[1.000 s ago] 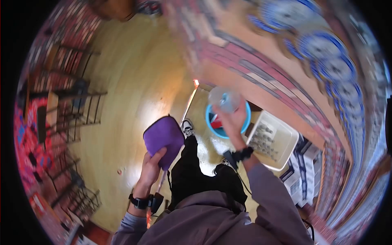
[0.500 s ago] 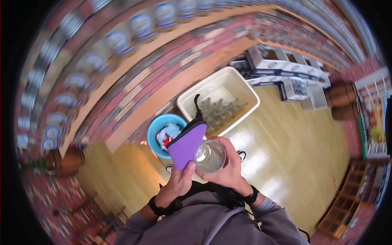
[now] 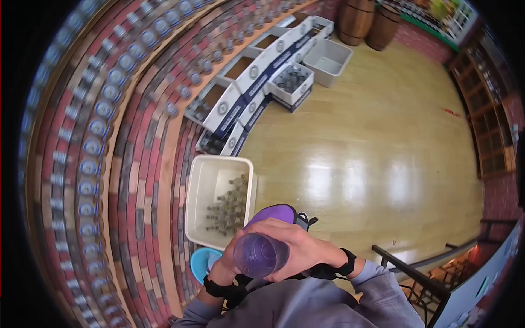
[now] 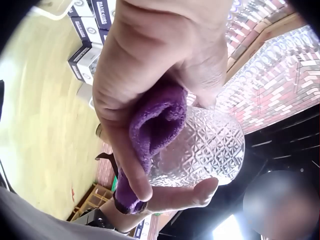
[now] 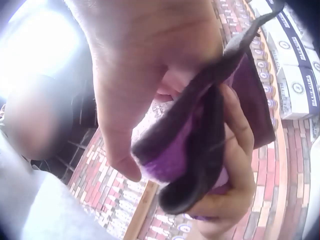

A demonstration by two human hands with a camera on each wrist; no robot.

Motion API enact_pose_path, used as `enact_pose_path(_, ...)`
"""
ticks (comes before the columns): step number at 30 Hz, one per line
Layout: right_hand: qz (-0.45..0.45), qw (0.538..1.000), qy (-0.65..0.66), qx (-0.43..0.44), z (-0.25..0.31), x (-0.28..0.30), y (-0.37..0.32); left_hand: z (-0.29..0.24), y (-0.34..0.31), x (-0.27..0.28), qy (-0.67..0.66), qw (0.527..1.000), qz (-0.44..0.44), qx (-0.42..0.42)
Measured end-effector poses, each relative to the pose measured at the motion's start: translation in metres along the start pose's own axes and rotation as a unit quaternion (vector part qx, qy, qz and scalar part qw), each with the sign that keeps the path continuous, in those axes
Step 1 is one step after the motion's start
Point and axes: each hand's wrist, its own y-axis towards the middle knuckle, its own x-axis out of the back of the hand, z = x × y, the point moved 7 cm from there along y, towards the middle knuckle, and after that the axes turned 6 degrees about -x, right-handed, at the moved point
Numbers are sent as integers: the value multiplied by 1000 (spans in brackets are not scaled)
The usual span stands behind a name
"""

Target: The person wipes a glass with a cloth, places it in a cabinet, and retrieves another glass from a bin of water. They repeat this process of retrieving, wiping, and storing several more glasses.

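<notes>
Both hands are together in front of the body. The right hand (image 3: 309, 249) curls round a clear glass (image 3: 261, 256), whose base faces the head camera; purple shows through it. The left hand (image 3: 225, 263) is on the glass's other side, largely hidden. In the left wrist view, the left hand (image 4: 145, 55) grips a purple cloth (image 4: 157, 122) at the patterned glass (image 4: 207, 145), and the right hand's (image 4: 175, 199) thumb lies along the glass. The right wrist view has the cloth's dark edge (image 5: 192, 120) between the hands.
A cream tub (image 3: 191, 202) with small glass items stands by the brick wall, a blue bucket (image 3: 198, 265) beside it. White boxes (image 3: 254, 71), a grey bin (image 3: 328, 60) and barrels (image 3: 355, 22) stand farther off. A dark rail (image 3: 410, 270) is at the right.
The view has swung round, and the tub now lies to the left. The glass has turned base-up toward the head camera, with the cloth now against it and purple showing through.
</notes>
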Motion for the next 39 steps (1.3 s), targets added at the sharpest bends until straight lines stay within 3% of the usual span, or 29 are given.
enact_pose_path(3, -68, 997, -28, 2, -5, 45, 3, -13, 49, -25, 44, 995, 76, 49)
enact_pose_path(5, -132, 988, -82, 12, -6, 75, 6, -26, 85, -31, 145, 988, 19, 56)
enact_pose_path(6, -178, 979, -102, 9, -6, 90, 5, -30, 103, -35, 147, 986, 31, 71)
enact_pose_path(8, -238, 962, -134, 3, -6, 116, 7, -34, 138, -59, 92, 972, 154, 155)
enact_pose_path(9, -283, 946, -156, -8, -6, 131, 9, -40, 158, -75, 178, 966, 128, 139)
enact_pose_path(10, -326, 928, -178, -16, -6, 146, 12, -42, 180, -83, 181, 961, 145, 148)
enact_pose_path(13, -423, 880, -216, 0, -11, 183, 33, -63, 246, -99, 269, 942, 190, 60)
enact_pose_path(16, -557, 808, -193, -5, -12, 211, 59, -87, 286, -121, 173, 971, 153, 67)
enact_pose_path(18, -600, 789, -136, -1, -13, 229, 82, -113, 297, -160, 215, 961, 174, 14)
enact_pose_path(21, -596, 791, -141, 17, -12, 256, 115, -146, 325, -168, 233, 948, 214, -36)
enact_pose_path(23, -592, 792, -147, 11, -12, 274, 130, -165, 345, -149, 459, 865, 192, -59)
enact_pose_path(24, -584, 797, -150, 14, -11, 282, 137, -169, 349, -154, 457, 867, 193, -50)
enact_pose_path(26, -584, 798, -149, 0, -11, 300, 146, -191, 352, -195, 490, 789, 298, -219)
enact_pose_path(27, -564, 811, -156, 1, -12, 307, 152, -193, 357, -199, 469, 786, 311, -255)
enact_pose_path(32, -540, 810, -228, 16, -2, 346, 166, -194, 415, -217, 440, 828, 314, -147)
enact_pose_path(34, -537, 816, -214, 2, -1, 372, 161, -182, 454, -220, 356, 898, 258, 19)
enact_pose_path(35, -498, 833, -241, -8, 2, 381, 162, -176, 465, -227, 335, 909, 243, 56)
enact_pose_path(36, -455, 848, -271, -14, 3, 389, 164, -173, 478, -233, 341, 906, 245, 60)
enact_pose_path(38, -442, 861, -251, 2, 5, 412, 160, -150, 500, -239, 274, 901, 242, 232)
enact_pose_path(39, -413, 884, -218, 11, 4, 424, 159, -145, 513, -233, 305, 880, 238, 276)
